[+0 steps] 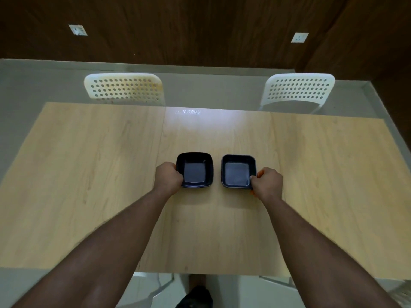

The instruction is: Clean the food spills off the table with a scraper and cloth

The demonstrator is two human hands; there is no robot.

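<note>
Worktop surface is pale wood-grain laminate, made of panels with straight seams running front to back. Nearest the viewer, below its front edge, a dark shoe shows on the grey floor. Two bare forearms reach over the front edge toward the centre panel.

Left hand has its fingers curled around the left rim of the left dish. Right hand pinches the near right corner of the right dish, thumb on the rim; a trace of orange shows under this hand, and what it is cannot be told. Both dishes are square with rounded corners, dark and glossy, shallow and flat-bottomed. They sit side by side, just apart, on the centre panel.

Farther on, a bright glare patch lies at the far edge. Behind it stand two white chairs with perforated backs, left chair yellowed, right chair cleaner. Dark wood-panelled wall carries two white sockets. No legible writing is visible.
</note>
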